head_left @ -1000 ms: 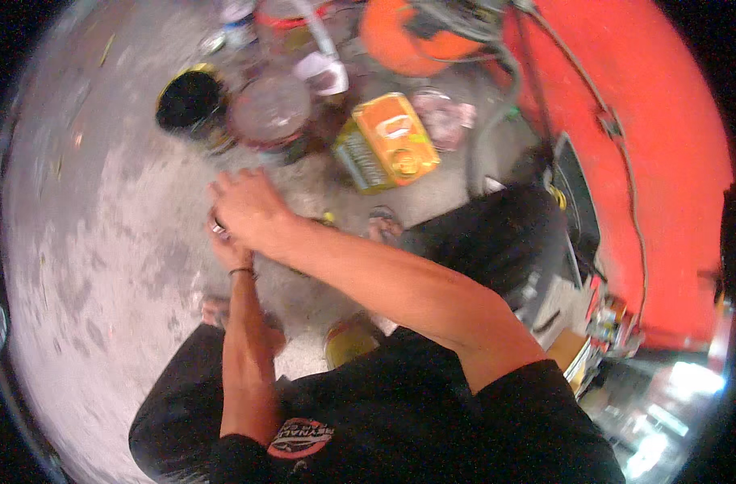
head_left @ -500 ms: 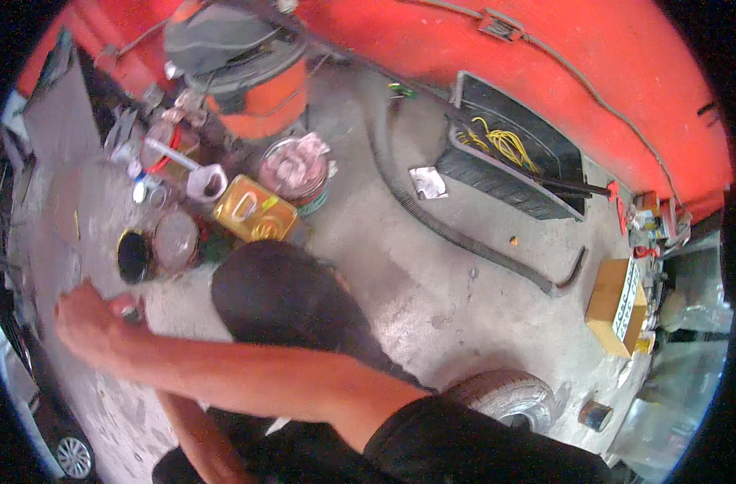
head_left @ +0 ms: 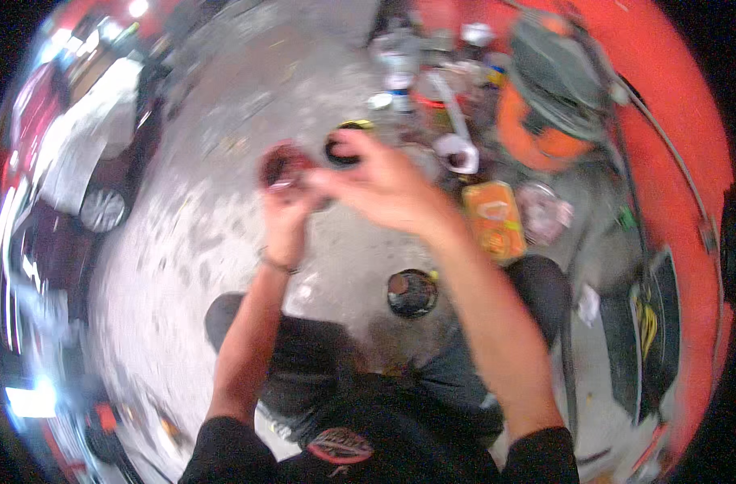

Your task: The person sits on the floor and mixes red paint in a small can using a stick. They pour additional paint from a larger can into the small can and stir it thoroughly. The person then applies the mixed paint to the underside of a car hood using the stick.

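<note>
Although blurred, a red, round container (head_left: 281, 161) shows between ten and eleven o'clock from view centre, clasped by the left hand (head_left: 288, 219); the right hand (head_left: 378, 184) has thumb and fingers parted, contact unclear. An orange-and-grey vacuum (head_left: 544, 101) stands toward two o'clock.

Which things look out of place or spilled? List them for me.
One: a white scrap lies loose on the floor beside the black bin, looking like stray litter. No spill or damage stands out, though blur hides detail around the round reddish thing in the left hand.
</note>
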Demonstrator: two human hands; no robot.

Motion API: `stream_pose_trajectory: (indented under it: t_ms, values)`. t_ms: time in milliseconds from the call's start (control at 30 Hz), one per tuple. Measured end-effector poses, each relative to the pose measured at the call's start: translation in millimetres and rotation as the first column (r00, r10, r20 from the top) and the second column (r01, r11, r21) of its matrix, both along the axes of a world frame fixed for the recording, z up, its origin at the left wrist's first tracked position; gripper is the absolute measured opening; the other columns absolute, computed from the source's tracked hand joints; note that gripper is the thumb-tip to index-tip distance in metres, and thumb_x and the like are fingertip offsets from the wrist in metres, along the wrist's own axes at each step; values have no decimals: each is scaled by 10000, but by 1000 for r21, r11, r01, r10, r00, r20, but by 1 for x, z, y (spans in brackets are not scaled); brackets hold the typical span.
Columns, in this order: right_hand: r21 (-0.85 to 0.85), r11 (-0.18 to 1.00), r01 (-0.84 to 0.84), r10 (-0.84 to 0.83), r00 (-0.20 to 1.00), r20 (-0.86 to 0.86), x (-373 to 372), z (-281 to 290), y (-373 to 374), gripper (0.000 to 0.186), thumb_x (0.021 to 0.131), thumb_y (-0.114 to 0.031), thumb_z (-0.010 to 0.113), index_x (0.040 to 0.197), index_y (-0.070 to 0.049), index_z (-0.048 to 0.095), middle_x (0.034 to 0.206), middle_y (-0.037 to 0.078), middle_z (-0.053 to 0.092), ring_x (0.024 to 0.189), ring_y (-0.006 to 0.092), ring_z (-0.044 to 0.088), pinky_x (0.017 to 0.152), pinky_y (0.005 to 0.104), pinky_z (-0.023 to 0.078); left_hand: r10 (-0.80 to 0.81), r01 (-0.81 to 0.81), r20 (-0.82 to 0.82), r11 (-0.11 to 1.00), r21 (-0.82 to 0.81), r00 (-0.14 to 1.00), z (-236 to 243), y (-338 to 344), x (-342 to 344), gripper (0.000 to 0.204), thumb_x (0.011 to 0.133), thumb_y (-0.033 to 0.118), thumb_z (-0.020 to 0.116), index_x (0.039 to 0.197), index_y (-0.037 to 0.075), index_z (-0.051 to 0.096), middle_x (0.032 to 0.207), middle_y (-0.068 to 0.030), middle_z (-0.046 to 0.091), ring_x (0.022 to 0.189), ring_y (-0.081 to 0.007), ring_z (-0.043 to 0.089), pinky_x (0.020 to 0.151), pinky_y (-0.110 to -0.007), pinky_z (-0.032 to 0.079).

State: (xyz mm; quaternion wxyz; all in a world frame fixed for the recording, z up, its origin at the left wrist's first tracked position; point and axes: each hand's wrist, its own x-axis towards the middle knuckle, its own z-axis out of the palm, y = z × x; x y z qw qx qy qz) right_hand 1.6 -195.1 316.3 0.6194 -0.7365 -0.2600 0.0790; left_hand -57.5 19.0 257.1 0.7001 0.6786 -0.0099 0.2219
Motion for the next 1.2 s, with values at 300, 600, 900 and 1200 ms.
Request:
stream_pose_trajectory:
  t_ms: [300, 600, 900, 1200]
  values:
    - [-449, 893, 39, -29, 999, 29, -71, -1, -26, 468, 881, -350, 891, 1165, -13, 735, 983, 128, 791, 782, 224, 757, 715, 383, 608, -151, 182, -179, 967, 176, 972, -53, -7, -64, 836, 738, 113, 990, 1454, 57, 562, 1378, -84, 669, 1296, -198, 640, 1127, -360, 503]
    - [-607, 790, 87, 257, 851, 457, -85, -32, 3, 180, 948, -224, 807, 1074, -105, 757, 889, 69, 738, 761, 271, 717, 678, 410, 531, -120, 177, -242, 958, 228, 963, -85, 4, -103, 917, 721, 77, 994, 1507, 76, 522, 1376, -94, 663, 1307, -221, 642, 1134, -384, 509]
    - [-558, 819, 132, 249, 795, 554, -71, -37, 13, 196, 903, -189, 813, 1084, -134, 765, 968, 41, 728, 827, 270, 709, 708, 404, 527, -185, 299, -377, 915, 272, 907, -72, 0, -97, 799, 764, 145, 968, 1452, 83, 568, 1338, -105, 701, 1266, -234, 676, 1097, -381, 536]
    - [-591, 807, 11, 335, 815, 472, -62, -40, 16, 132, 934, -190, 777, 1041, -112, 784, 920, 70, 739, 822, 308, 712, 724, 443, 528, 14, 147, -357, 896, 419, 934, -76, 11, -100, 783, 741, 117, 955, 1431, 81, 585, 1338, -123, 707, 1268, -276, 689, 1094, -397, 541]
